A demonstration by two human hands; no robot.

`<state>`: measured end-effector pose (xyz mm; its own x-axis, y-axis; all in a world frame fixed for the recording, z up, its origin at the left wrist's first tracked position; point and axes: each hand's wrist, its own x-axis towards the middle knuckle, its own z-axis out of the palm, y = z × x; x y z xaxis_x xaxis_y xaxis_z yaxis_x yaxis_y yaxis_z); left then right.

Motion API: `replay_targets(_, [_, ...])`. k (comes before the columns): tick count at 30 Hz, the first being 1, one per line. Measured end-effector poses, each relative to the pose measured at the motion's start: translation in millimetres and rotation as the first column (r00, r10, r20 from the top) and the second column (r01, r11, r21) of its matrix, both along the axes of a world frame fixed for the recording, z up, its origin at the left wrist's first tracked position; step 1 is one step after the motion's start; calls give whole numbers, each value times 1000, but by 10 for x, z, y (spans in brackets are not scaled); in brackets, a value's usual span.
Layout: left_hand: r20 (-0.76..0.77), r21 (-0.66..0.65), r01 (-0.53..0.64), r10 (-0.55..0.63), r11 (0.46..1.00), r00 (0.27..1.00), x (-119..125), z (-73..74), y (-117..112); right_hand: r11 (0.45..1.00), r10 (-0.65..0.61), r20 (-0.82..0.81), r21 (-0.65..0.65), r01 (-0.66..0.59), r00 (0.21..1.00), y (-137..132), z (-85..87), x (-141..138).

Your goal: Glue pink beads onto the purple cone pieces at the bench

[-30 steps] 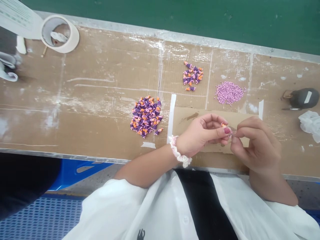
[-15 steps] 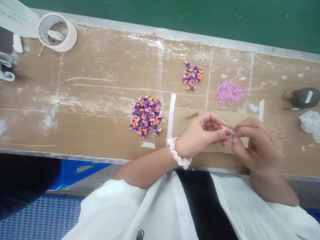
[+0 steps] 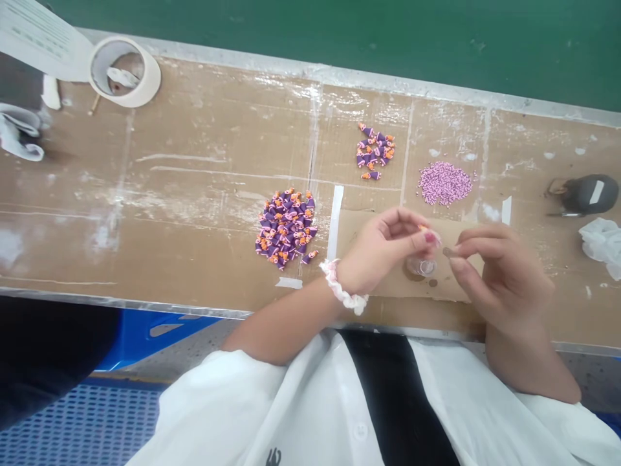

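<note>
My left hand (image 3: 383, 249), with a white scrunchie (image 3: 342, 288) at its wrist, pinches a small figurine (image 3: 423, 228). Only an orange bit and a pale end show past the thumb. A short gap away, my right hand (image 3: 499, 275) is closed in a pinch; what its fingertips hold, if anything, is too small to make out. Between and below the hands a small clear container (image 3: 423, 266) stands on a cardboard piece (image 3: 359, 223). Left of them lies a large pile of purple-and-orange figurines (image 3: 285, 228); a smaller group of figurines (image 3: 373, 152) lies farther back.
Behind my hands is a heap of tiny pink-purple beads (image 3: 444, 183). At right lie a dark rounded object (image 3: 589, 194) and crumpled white material (image 3: 601, 239). A tape roll (image 3: 150, 81) and a printed sheet (image 3: 43, 39) sit far left. A blue stool (image 3: 140, 336) stands below.
My hands have come apart: the left has drawn back slightly left and up with the figurine. The clear container now shows between them. The whole view has shifted slightly.
</note>
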<state>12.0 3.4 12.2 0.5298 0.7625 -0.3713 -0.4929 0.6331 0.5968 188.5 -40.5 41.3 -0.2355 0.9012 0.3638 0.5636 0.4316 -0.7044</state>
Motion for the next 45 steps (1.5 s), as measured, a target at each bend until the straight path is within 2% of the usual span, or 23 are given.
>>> replay_targets(3, [-101, 42, -248, 251, 968, 963, -35, -73, 196, 994, -98, -17, 42, 98, 995, -14, 3, 24])
replay_targets(6, [-200, 165, -363, 392, 917, 898, -70, -120, 356, 992, -116, -5, 46, 116, 993, -38, 15, 25])
replay_targets(9, [-337, 356, -304, 425, 884, 840, -126, -112, 411, 995, -101, 21, 18, 101, 995, -58, 19, 22])
replay_targets(11, [-495, 504, -155, 432, 849, 754, -206, -73, 412, 995, -96, 21, 7, 96, 995, -67, 20, 16])
replay_targets(12, [-599, 562, -35, 435, 826, 673, -263, -43, 412, 995, -103, 17, 0, 103, 995, -72, 22, 9])
replay_targets(13, [-711, 583, 102, 446, 806, 544, -331, -8, 413, 993, -116, 14, -9, 116, 993, -76, 26, -1])
replay_targets(14, [-812, 554, 235, 456, 799, 365, -405, 30, 418, 991, -132, 17, -21, 132, 991, -81, 32, -12])
replay_targets(15, [-878, 478, 346, 454, 807, 154, -481, 68, 425, 988, -150, 18, -31, 151, 988, -85, 39, -23])
replay_targets(16, [-900, 372, 408, 431, 834, -62, -556, 104, 435, 985, -167, 21, -41, 167, 986, -90, 45, -34])
replay_targets(17, [-891, 258, 433, 386, 864, -240, -624, 135, 445, 983, -178, 23, -47, 179, 984, -93, 50, -43])
replay_targets(18, [-869, 154, 435, 330, 887, -367, -682, 160, 454, 982, -181, 27, -50, 182, 983, -95, 53, -50])
replay_targets(19, [-853, 65, 435, 276, 898, -443, -727, 177, 463, 983, -181, 30, -38, 182, 983, -95, 53, -54])
replay_targets(20, [-847, -9, 443, 229, 896, -480, -759, 188, 471, 984, -174, 33, -21, 175, 984, -92, 50, -55])
replay_targets(22, [-848, -111, 466, 161, 878, -505, -788, 194, 480, 988, -155, 42, 17, 154, 987, -75, 33, -47])
replay_targets(25, [-850, -173, 506, 132, 845, -511, -781, 183, 476, 988, -145, 71, 61, 141, 987, -7, -27, 0])
replay_targets(28, [-848, -157, 552, 175, 819, -500, -763, 176, 457, 978, -195, 193, 110, 177, 962, 116, -144, 110])
replay_targets(30, [-843, -157, 570, 191, 807, -503, -749, 175, 443, 965, -257, 314, 139, 224, 914, 205, -246, 208])
replay_targets(35, [-826, -136, 575, 229, 807, -516, -699, 158, 427, 955, -275, 444, 21, 296, 853, 346, -455, 359])
replay_targets(38, [-814, -14, 560, 315, 828, -487, -671, 113, 428, 948, -289, 487, 25, 318, 824, 371, -521, 345])
replay_targets(40, [-819, 125, 545, 396, 829, -414, -655, 73, 428, 944, -303, 509, 44, 327, 805, 375, -548, 320])
replay_targets(41, [-827, 205, 539, 439, 817, -351, -646, 56, 424, 941, -309, 515, 46, 334, 800, 376, -558, 308])
replay_targets(43, [-849, 363, 531, 507, 766, -151, -619, 37, 406, 939, -311, 523, 38, 343, 794, 379, -572, 286])
replay_targets(45, [-850, 495, 499, 516, 711, 108, -572, 38, 370, 937, -309, 539, 33, 347, 784, 389, -579, 268])
